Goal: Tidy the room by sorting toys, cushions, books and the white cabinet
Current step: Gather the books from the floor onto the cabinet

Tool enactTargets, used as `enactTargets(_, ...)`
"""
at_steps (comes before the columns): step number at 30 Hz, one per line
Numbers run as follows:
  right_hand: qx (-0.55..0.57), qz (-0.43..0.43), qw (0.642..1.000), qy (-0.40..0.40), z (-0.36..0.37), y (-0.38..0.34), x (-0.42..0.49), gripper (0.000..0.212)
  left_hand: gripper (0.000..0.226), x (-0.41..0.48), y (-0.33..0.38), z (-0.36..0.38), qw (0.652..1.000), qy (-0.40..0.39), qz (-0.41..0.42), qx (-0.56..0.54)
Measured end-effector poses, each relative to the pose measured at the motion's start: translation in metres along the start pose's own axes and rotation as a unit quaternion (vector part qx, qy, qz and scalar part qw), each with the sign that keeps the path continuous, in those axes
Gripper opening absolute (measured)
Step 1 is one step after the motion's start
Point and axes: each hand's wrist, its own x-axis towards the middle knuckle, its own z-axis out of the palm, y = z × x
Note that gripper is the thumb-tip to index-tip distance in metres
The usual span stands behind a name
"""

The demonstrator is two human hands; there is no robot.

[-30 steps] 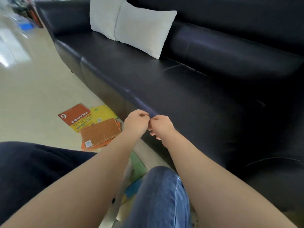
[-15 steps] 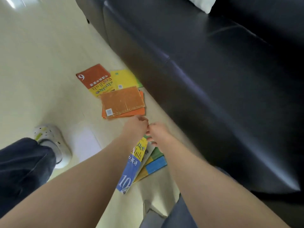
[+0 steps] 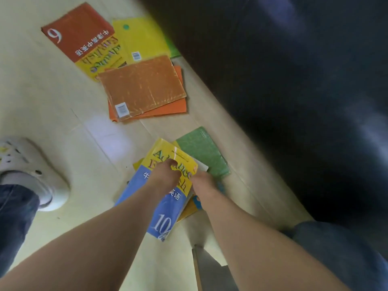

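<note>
Glossy cream tiled floor (image 3: 63, 114) fills the left and centre, pale grout lines running through it. Over at two o'clock, a dark navy leather sofa (image 3: 294, 80) looms along the floor's edge. At nine o'clock, a white perforated clog (image 3: 27, 171) planted flat, blue denim trouser leg (image 3: 14, 217) just above it.

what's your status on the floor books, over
Left hand flat on blue-yellow book, right hand at its edge. Grip unclear. Second pile untouched by sofa. Nothing blocking.
</note>
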Motion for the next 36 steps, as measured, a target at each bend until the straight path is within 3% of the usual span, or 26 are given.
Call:
enactTargets(3, 0.016, 0.039, 0.999, 0.009, 0.006, 0.014, 0.013, 0.028, 0.048, 0.018, -0.01, 0.001, 0.995, 0.071, -0.032, 0.058)
enactTargets(5, 0.059, 0.058, 0.996, 0.04, 0.011, 0.022, 0.019, 0.007, 0.055, 0.029, -0.024, -0.003, 0.988, 0.115, -0.057, 0.082)
enactTargets(8, 0.113, 0.097, 0.987, 0.051, 0.023, 0.031, 0.03, 0.037, 0.066, 0.044, -0.052, -0.008, 0.989, 0.104, -0.085, 0.056)
enactTargets(12, 0.186, 0.151, 0.97, -0.04, 0.042, 0.038, 0.032, 0.052, 0.082, 0.051, -0.066, -0.01, 0.989, 0.046, -0.132, -0.053)
enactTargets(16, 0.201, 0.157, 0.966, -0.029, 0.045, 0.047, 0.045, 0.053, 0.067, 0.06, -0.067, -0.012, 0.987, 0.063, -0.139, 0.051)
enactTargets(19, 0.186, 0.159, 0.97, 0.002, 0.035, 0.057, 0.048, 0.042, 0.055, 0.07, -0.06, -0.016, 0.99, 0.006, -0.139, -0.008)
enactTargets(22, 0.193, 0.112, 0.974, 0.044, 0.029, 0.057, 0.053, 0.008, 0.024, 0.075, -0.043, -0.014, 0.998, -0.038, -0.038, 0.03)
enactTargets(24, 0.232, 0.081, 0.966, 0.079, 0.031, 0.049, 0.059, 0.017, 0.02, 0.078, -0.029, -0.011, 0.998, 0.011, 0.04, 0.052)
enactTargets(28, 0.299, 0.11, 0.945, 0.078, 0.017, 0.039, 0.069, 0.031, 0.045, 0.097, -0.02, -0.009, 0.987, 0.058, 0.112, 0.096)
enactTargets(30, 0.299, 0.161, 0.94, 0.038, 0.011, 0.046, 0.069, 0.042, 0.066, 0.103, -0.027, -0.009, 0.981, 0.03, 0.075, 0.175)
enactTargets(32, 0.31, 0.204, 0.928, 0.019, 0.009, 0.051, 0.071, 0.054, 0.079, 0.104, -0.036, -0.008, 0.985, 0.0, 0.023, 0.17)
enactTargets(34, 0.349, 0.227, 0.909, 0.013, 0.01, 0.056, 0.071, 0.046, 0.084, 0.101, -0.043, -0.006, 0.982, -0.002, 0.001, 0.191)
enactTargets(36, 0.363, 0.206, 0.908, -0.03, 0.016, 0.055, 0.069, 0.026, 0.082, 0.096, -0.046, -0.006, 0.976, -0.001, -0.017, 0.219)
